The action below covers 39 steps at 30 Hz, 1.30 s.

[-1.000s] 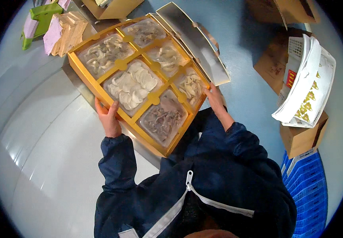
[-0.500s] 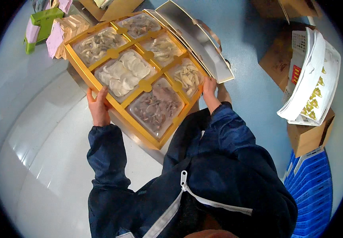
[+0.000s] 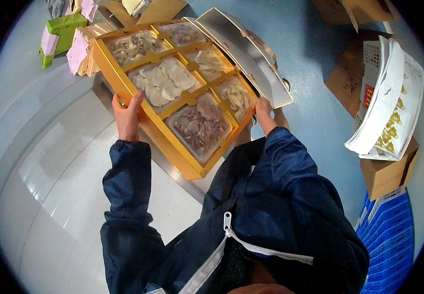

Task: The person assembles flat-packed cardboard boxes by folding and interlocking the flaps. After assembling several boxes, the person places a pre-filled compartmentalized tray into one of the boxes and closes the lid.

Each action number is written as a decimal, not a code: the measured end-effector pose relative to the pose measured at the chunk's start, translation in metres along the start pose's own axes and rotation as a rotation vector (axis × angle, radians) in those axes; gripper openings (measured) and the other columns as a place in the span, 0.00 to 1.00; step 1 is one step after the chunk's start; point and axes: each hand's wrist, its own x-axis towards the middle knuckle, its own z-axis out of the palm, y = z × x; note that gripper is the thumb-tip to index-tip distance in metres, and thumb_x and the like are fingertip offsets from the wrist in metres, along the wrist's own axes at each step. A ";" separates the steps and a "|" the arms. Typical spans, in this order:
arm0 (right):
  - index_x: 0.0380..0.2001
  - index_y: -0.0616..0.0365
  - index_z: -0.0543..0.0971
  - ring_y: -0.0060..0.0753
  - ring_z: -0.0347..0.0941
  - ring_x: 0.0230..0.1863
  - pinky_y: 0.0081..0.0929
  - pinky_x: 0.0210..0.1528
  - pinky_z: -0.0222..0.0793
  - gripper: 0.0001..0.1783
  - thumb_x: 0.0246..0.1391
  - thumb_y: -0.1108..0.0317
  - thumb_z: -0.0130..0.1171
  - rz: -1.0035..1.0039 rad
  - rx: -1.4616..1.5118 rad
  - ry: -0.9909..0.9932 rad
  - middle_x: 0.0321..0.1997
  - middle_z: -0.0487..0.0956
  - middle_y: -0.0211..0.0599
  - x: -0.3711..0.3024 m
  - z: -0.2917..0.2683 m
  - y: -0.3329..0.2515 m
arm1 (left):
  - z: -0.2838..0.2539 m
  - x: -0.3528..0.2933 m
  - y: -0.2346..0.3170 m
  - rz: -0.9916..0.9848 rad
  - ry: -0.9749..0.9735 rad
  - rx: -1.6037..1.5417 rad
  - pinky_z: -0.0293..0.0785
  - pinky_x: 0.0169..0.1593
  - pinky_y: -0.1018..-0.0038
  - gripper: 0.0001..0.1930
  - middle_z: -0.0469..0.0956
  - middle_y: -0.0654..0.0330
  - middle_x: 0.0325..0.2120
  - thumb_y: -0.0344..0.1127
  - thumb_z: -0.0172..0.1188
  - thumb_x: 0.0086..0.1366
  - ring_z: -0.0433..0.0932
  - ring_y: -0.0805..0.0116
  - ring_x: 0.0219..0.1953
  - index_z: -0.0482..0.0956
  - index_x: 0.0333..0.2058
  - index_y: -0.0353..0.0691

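Observation:
Between my hands is a shallow gold gift box (image 3: 165, 139), tilted so that its left wall shows. Gold dividers part it into several compartments, each with a clear-covered tray of dried food. Pale round slices (image 3: 165, 82) fill one tray, and dark brown pieces (image 3: 199, 128) fill the one nearest me. My left hand (image 3: 127, 117) grips the left wall, thumb up on the rim. My right hand (image 3: 265, 113) closes on the near right corner; some of its fingers are hidden below. Along the box's far right side hangs the open white-lined lid (image 3: 244, 49).
At the far left, a green holder (image 3: 65, 36) stands near a stack of tan wooden-looking pieces (image 3: 88, 51). A pale table (image 3: 79, 181) lies at left. On the right are a cardboard box (image 3: 388, 171) under white printed bags (image 3: 393, 103) and a blue stack (image 3: 388, 240).
The gold box has shifted slightly right and tilted, so more of its left outer wall shows. Both hands have kept hold of it, my left hand moving up and right with it.

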 end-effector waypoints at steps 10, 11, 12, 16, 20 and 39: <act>0.29 0.60 0.72 0.33 0.68 0.29 0.31 0.34 0.67 0.06 0.47 0.70 0.52 0.438 1.209 -0.112 0.28 0.72 0.34 -0.029 -0.004 0.001 | 0.004 -0.008 0.001 -0.103 0.006 -0.146 0.70 0.45 0.72 0.45 0.71 0.54 0.42 0.42 0.66 0.51 0.73 0.67 0.43 0.47 0.60 0.32; 0.28 0.58 0.72 0.33 0.68 0.31 0.31 0.34 0.66 0.05 0.46 0.70 0.52 0.437 1.314 -0.099 0.29 0.72 0.34 -0.027 -0.001 0.005 | 0.004 -0.006 -0.001 -0.105 0.010 -0.132 0.70 0.44 0.72 0.45 0.72 0.54 0.42 0.41 0.66 0.51 0.73 0.66 0.43 0.47 0.60 0.32; 0.27 0.57 0.72 0.34 0.69 0.32 0.31 0.34 0.66 0.04 0.44 0.71 0.52 0.435 1.417 -0.085 0.29 0.72 0.33 -0.026 0.005 0.009 | 0.003 -0.003 -0.004 -0.107 0.015 -0.120 0.70 0.44 0.73 0.45 0.72 0.55 0.42 0.41 0.66 0.51 0.73 0.66 0.43 0.48 0.60 0.32; 0.25 0.56 0.73 0.34 0.69 0.33 0.29 0.38 0.64 0.03 0.45 0.71 0.51 0.479 1.530 0.019 0.29 0.72 0.32 -0.040 0.004 -0.022 | 0.007 -0.007 -0.001 -0.110 0.069 -0.085 0.70 0.45 0.72 0.44 0.72 0.53 0.42 0.40 0.66 0.52 0.73 0.65 0.43 0.47 0.59 0.31; 0.23 0.60 0.74 0.35 0.68 0.32 0.32 0.39 0.63 0.06 0.46 0.68 0.51 0.423 1.436 0.233 0.30 0.74 0.36 -0.031 0.023 -0.025 | 0.012 -0.010 -0.002 -0.035 0.107 -0.099 0.70 0.45 0.72 0.44 0.72 0.49 0.42 0.39 0.66 0.52 0.74 0.64 0.42 0.47 0.59 0.30; 0.28 0.69 0.76 0.37 0.73 0.32 0.31 0.33 0.67 0.13 0.42 0.67 0.57 0.331 0.688 0.172 0.30 0.76 0.41 0.018 0.020 0.011 | 0.030 -0.009 0.002 0.153 0.143 -0.024 0.68 0.47 0.76 0.44 0.74 0.50 0.41 0.47 0.68 0.48 0.74 0.65 0.42 0.54 0.56 0.28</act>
